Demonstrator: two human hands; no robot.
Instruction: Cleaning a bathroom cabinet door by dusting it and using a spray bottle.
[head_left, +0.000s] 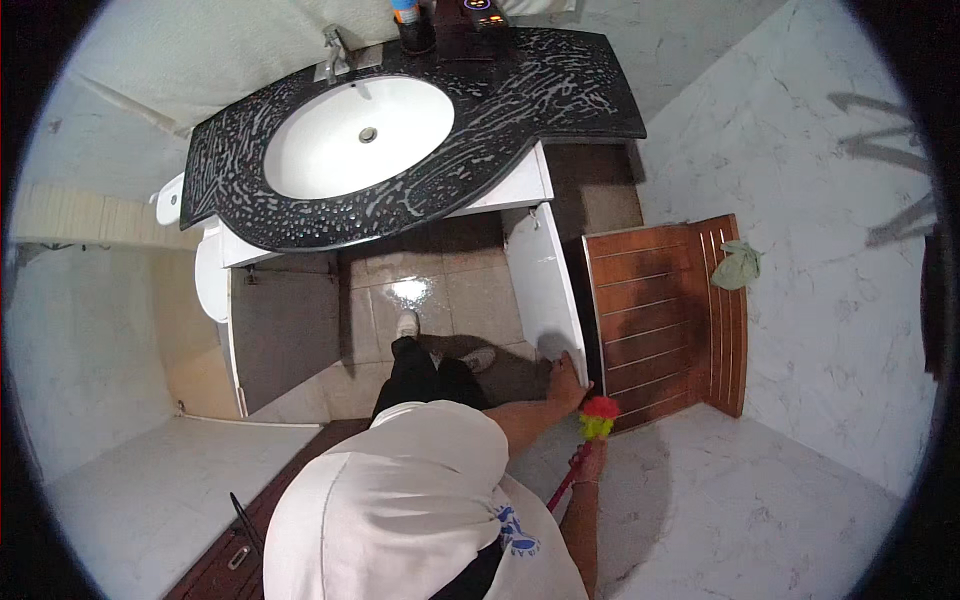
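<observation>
My left hand (568, 384) is at the free edge of an open white cabinet door (546, 281), with fingers against its inner face and others around the edge. This door hangs below the right part of a black-and-white patterned countertop (525, 105). In my right hand (590, 461) is the dark pink handle of a duster (598, 417), its fluffy head red above and yellow-green below. The duster head is just beyond my left hand, near the door's edge. A second cabinet door (285, 337), grey on its inner face, stands open on the left.
Set in the countertop is a white oval basin (360, 139) with a metal faucet (336, 56) behind it. A brown slatted wooden panel (645, 322) leans at the right, a green cloth (736, 265) on it. The tiled floor (420, 289) looks wet. A white toilet (212, 274) is at the left.
</observation>
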